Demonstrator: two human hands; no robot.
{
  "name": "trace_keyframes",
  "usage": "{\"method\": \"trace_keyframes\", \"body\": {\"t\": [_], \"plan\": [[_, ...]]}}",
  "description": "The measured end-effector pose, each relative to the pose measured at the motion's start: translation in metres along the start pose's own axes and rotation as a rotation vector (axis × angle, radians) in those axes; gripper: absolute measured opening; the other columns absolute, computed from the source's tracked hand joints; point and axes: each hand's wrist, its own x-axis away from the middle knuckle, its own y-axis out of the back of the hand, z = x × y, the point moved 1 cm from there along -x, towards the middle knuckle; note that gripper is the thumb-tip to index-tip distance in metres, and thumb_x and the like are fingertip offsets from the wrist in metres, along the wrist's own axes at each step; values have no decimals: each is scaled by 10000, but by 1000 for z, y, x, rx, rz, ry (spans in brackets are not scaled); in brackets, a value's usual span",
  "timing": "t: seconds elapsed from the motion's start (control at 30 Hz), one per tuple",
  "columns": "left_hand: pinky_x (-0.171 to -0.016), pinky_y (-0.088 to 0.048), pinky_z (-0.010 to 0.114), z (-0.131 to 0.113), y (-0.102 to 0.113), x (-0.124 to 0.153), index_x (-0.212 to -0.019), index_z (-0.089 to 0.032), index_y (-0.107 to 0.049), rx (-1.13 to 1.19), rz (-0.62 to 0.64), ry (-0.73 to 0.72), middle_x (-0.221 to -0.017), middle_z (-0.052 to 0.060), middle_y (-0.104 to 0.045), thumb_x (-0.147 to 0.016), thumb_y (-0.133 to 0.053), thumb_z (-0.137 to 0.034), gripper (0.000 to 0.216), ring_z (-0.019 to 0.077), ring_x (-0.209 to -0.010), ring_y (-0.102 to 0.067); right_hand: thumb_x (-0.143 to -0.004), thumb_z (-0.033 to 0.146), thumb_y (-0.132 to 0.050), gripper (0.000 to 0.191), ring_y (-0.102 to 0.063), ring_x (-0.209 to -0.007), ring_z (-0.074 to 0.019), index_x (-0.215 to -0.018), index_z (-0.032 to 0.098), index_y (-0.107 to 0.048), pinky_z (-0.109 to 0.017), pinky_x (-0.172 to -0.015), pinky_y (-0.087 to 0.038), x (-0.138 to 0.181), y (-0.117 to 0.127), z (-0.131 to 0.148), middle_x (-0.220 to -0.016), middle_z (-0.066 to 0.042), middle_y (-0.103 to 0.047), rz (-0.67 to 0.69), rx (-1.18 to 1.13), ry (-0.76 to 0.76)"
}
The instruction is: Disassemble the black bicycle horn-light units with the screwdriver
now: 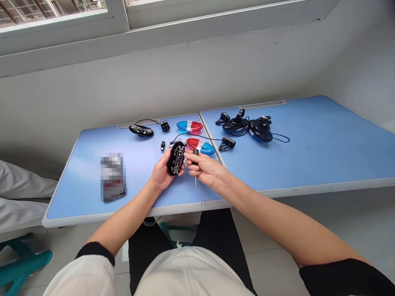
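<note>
Near the left tabletop's [74, 176] right edge, the left hand [162, 169] half-curls round a black lamp base [172, 166], likely steadying its circuit board [178, 158] face-up, while the right hand [206, 166] grips a screwdriver [195, 181] tip-down, likely freeing its fingertips

We judge this small workroom: blue desks [321, 144] joined, teal stools [31, 262], plain wall [160, 78], window [52, 10], tiled floor [268, 269]; we note screwdriver [195, 153], bare circuit board [177, 159].
</note>
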Motion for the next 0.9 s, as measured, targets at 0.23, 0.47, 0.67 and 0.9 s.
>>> {"method": "trace_keyframes", "body": {"t": [0.23,0.47,0.67,0.9], "plan": [[-471,-448,224,5,1,1,-1015,-173,-558,-67,-24,-83,-744,21,-604,-849,-547,-478,347,136,-595,-600,-832,103,-591,160,-281,-358,-6,-721,159,-489,-100,-321,-187,-4,-1,-7,-501,50,-436,32,-93,-41],[-489,-451,198,5,-8,8,-950,-222,-544,-241,-116,-229,-783,-17,-578,-848,-544,-479,276,98,-596,-558,-829,153,-561,150,-239,-351,-15,-717,175,-464,-124,-318,-172,-3,-2,-8,-492,73,-389,71,-141,-70],[-480,-409,184,7,-11,10,-911,-223,-540,-332,-164,-284,-754,-25,-554,-811,-575,-517,313,89,-583,-508,-761,143,-514,189,-199,-342,-23,-633,191,-384,-147,-316,-167,-5,-4,-4,-457,80,-345,99,-149,-106],[-467,-406,183,11,-8,8,-920,-198,-559,-343,-230,-336,-729,-28,-534,-762,-611,-550,389,93,-601,-500,-664,125,-470,161,-187,-323,-28,-594,198,-344,-162,-318,-147,-7,-8,-8,-421,80,-322,111,-151,-44]]}}
